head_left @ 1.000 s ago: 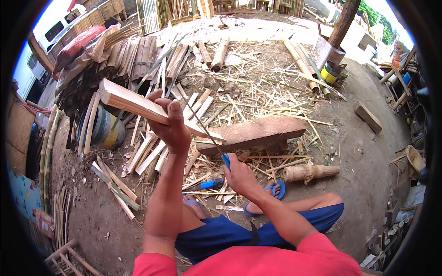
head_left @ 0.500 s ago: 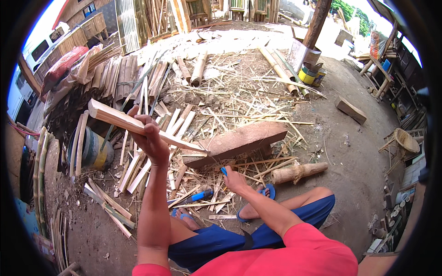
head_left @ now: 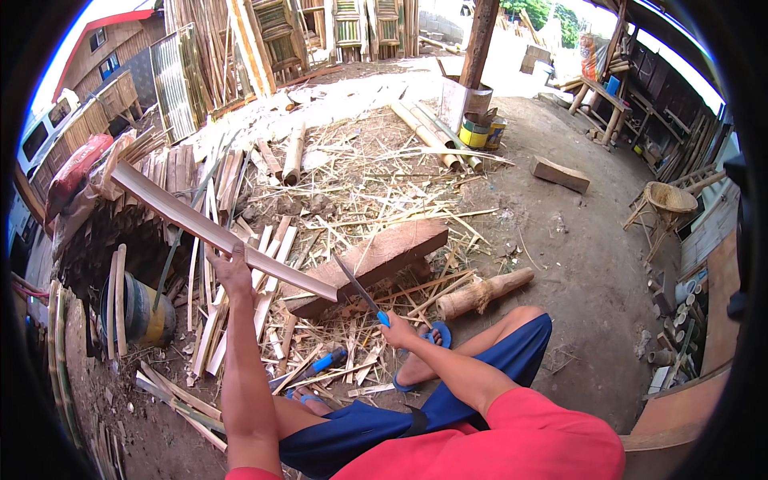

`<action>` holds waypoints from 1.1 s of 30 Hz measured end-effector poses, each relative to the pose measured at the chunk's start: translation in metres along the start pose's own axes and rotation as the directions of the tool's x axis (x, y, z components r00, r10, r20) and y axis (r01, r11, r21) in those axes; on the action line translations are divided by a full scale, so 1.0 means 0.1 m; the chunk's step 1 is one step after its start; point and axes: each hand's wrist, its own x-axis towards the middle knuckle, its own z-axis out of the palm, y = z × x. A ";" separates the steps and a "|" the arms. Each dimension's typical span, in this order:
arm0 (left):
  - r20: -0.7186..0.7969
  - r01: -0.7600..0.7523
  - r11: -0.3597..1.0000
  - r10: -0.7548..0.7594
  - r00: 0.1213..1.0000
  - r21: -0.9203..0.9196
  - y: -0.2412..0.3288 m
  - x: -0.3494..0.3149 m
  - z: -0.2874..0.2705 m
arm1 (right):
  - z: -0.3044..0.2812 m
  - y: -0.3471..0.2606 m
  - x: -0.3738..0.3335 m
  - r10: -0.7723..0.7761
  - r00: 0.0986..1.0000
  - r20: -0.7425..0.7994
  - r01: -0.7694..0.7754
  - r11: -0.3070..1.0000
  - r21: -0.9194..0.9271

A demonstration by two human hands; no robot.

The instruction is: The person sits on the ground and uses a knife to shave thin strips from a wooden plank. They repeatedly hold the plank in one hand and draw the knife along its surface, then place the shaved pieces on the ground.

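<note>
My left hand point(head_left: 230, 274) grips a long split bamboo slat point(head_left: 180, 214) near its middle. The slat slants down to the right, its lower end just over the left part of a thick wooden block point(head_left: 392, 250). In my right hand point(head_left: 398, 330) is a knife with a blue handle point(head_left: 383, 318). Its dark, narrow blade point(head_left: 357, 286) points up and left, close to the slat's lower end but apart from it. A second blue-handled tool point(head_left: 326, 362) lies among the shavings by my left foot; its far part is hard to make out.
Loose bamboo strips point(head_left: 264, 292) lie left of the block, and shavings cover the ground. A bamboo log point(head_left: 486, 293) rests to the right. A bucket point(head_left: 138, 308) stands at the left. Farther off are a wooden post point(head_left: 480, 44), paint cans point(head_left: 482, 132), a short beam point(head_left: 559, 174) and a woven stool point(head_left: 670, 198).
The view has swung to the right. The slat has rolled to show its broad face, and its lower end has come clear of the knife, whose blade now shows in front of the block.
</note>
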 end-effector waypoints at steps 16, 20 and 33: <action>0.337 0.059 0.997 -0.070 0.939 0.043 0.08 -0.25 0.01 | 0.36 0.19 0.06 0.039 0.994 0.102 -0.065 0.961 0.269; 0.418 0.032 0.999 -0.024 0.908 -0.013 -0.13 -0.27 0.11 | 0.20 0.09 -0.07 0.077 0.983 0.166 -0.131 0.929 0.345; 0.114 -0.310 0.878 0.373 0.921 -0.363 1.03 -0.41 0.34 | -0.52 -1.27 -0.50 -0.184 0.979 0.092 0.170 0.975 0.144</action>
